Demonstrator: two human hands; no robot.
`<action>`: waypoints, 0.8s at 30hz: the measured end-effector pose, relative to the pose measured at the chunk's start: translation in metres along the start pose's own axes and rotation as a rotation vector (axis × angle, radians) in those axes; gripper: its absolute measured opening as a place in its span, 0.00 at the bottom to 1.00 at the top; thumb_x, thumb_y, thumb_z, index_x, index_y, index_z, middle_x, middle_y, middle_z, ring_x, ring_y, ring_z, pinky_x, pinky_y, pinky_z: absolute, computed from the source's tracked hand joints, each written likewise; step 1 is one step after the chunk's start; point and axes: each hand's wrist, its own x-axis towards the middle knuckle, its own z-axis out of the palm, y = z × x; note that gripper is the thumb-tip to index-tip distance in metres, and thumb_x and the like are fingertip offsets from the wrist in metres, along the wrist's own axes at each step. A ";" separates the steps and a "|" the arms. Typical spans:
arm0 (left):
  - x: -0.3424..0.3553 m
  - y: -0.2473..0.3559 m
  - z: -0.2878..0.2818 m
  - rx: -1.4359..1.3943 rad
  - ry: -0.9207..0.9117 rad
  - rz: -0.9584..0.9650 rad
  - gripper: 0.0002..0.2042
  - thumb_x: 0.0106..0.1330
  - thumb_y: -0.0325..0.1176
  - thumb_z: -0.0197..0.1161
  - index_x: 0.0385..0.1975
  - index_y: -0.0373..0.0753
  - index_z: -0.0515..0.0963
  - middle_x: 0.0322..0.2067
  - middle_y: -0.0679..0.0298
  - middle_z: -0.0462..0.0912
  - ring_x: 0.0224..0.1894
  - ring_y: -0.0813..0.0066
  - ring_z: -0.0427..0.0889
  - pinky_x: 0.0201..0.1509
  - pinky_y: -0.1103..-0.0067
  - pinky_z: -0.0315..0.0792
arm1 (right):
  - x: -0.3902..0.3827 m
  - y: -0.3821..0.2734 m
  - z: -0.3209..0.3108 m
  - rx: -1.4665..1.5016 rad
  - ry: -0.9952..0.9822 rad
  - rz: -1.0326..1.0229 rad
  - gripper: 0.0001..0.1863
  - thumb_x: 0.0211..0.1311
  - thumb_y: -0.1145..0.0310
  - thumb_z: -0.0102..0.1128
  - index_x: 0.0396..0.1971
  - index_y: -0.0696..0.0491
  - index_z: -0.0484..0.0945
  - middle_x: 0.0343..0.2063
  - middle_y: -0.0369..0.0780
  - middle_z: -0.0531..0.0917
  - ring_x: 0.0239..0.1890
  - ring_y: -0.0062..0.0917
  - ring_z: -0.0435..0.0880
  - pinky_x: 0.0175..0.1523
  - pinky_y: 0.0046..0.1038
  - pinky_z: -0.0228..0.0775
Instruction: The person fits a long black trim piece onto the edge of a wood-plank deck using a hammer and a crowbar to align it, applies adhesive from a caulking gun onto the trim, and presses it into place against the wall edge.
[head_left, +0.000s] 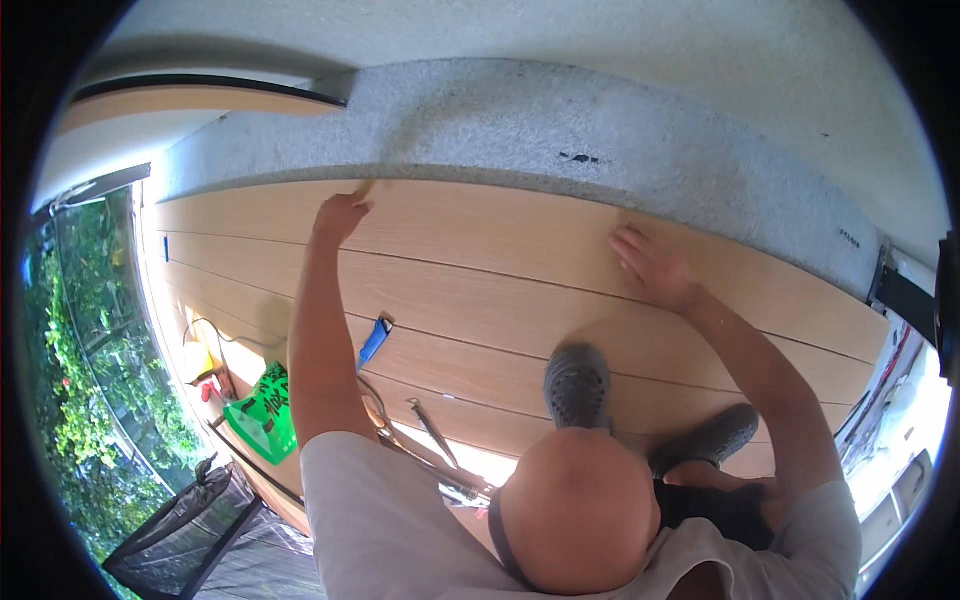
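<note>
Wood-look planks (470,275) lie side by side below me, with thin dark seams between them. At the far edge, where they meet a rough grey surface, my left hand (340,218) is closed round a thin yellowish piece (366,188). That piece sticks out past the fingers toward the seam; it is too small and blurred to name. Farther right, my right hand (655,268) rests on the outermost plank, fingers stretched out and slightly bent, with nothing held.
A blue tool (374,342) lies on the planks, a long metal tool (434,434) nearer me. At left are a green plastic bag (265,415) and a yellow object (197,360). Grey clogs (578,388) stand on the planks. A dark-edged board (200,100) juts in upper left.
</note>
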 end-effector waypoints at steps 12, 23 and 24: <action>0.076 -0.034 0.011 -0.735 0.029 0.193 0.11 0.51 0.20 0.73 0.36 0.36 0.86 0.33 0.61 0.85 0.37 0.70 0.84 0.39 0.75 0.78 | 0.073 -0.033 0.034 -0.044 0.319 0.457 0.14 0.60 0.73 0.62 0.46 0.53 0.81 0.45 0.41 0.80 0.49 0.41 0.77 0.55 0.40 0.72; 0.105 -0.034 0.002 -0.830 -0.330 0.077 0.12 0.51 0.16 0.72 0.35 0.33 0.83 0.28 0.64 0.81 0.28 0.79 0.80 0.32 0.82 0.75 | 0.078 -0.013 0.050 -0.046 0.293 0.548 0.10 0.56 0.74 0.62 0.39 0.49 0.83 0.41 0.41 0.82 0.45 0.43 0.79 0.50 0.44 0.73; 0.107 -0.035 0.001 -0.812 -0.343 0.095 0.12 0.51 0.16 0.72 0.35 0.33 0.83 0.28 0.64 0.82 0.28 0.79 0.80 0.32 0.82 0.75 | 0.079 -0.011 0.051 -0.039 0.300 0.545 0.10 0.56 0.74 0.62 0.39 0.49 0.83 0.41 0.41 0.83 0.45 0.43 0.79 0.50 0.44 0.73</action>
